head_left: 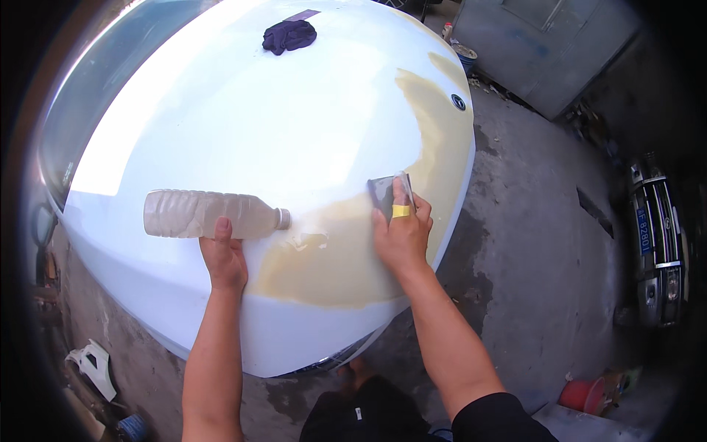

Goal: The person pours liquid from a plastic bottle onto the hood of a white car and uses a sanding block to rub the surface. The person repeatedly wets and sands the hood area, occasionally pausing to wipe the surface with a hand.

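Left hand (226,259) around 1 cloudy bottle (193,214), right hand (403,239) around 1 grey pad (381,194), above a white car hood (294,140)

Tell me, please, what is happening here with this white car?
A person leans over the white hood. Their left hand holds a plastic bottle on its side, its neck pointing right, near a wet-looking spot. Their right hand, with a yellow band on one finger, holds a flat dark grey pad over the tan area. A dark cloth lies at the far side of the hood.
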The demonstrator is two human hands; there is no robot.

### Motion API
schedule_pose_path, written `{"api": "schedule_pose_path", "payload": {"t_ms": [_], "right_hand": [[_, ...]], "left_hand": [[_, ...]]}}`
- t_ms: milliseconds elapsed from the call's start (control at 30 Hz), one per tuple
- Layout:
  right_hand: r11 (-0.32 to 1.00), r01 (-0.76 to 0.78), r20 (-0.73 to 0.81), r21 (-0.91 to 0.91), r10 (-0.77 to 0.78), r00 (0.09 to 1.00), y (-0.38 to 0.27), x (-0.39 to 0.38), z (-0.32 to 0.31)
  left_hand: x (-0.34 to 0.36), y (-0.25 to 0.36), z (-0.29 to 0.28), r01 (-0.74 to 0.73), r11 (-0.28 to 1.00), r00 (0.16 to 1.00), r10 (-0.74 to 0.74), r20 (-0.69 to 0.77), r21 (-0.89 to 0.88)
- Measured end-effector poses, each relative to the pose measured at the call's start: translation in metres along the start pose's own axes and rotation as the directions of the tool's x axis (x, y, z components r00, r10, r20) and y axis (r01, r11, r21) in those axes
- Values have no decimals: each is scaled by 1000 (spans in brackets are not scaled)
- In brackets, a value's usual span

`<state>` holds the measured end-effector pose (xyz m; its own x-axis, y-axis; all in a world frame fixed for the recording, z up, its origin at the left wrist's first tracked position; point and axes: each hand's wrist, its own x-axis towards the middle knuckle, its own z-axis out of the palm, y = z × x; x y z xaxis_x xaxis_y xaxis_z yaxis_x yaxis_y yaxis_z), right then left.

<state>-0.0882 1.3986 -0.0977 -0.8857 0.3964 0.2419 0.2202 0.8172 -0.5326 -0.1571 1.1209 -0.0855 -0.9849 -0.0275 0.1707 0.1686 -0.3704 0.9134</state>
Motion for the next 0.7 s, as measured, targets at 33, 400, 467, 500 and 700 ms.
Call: {"api": "schedule_pose_path", "payload": {"t_ms": [33,400,467,500,700], "right_hand": [[988,146,6,-44,-145,989,-16,-30,4],[977,-203,-38,-59,201,979,29,34,-17],[996,-2,-33,-91,-1,999,-24,-13,3],[996,79,-14,-32,-79,997,-54,-40,15],[987,-152,-78,-57,147,986,-11,9,-7]], "left_hand": [[-3,3,1,23,1000,999,-23,-29,0],[82,6,50,21,1000,976,-25,217,21],[109,5,53,16,998,967,-31,253,59],[116,4,48,9,996,963,-31,266,85],[130,-12,62,72,994,956,-44,289,-87]]}}
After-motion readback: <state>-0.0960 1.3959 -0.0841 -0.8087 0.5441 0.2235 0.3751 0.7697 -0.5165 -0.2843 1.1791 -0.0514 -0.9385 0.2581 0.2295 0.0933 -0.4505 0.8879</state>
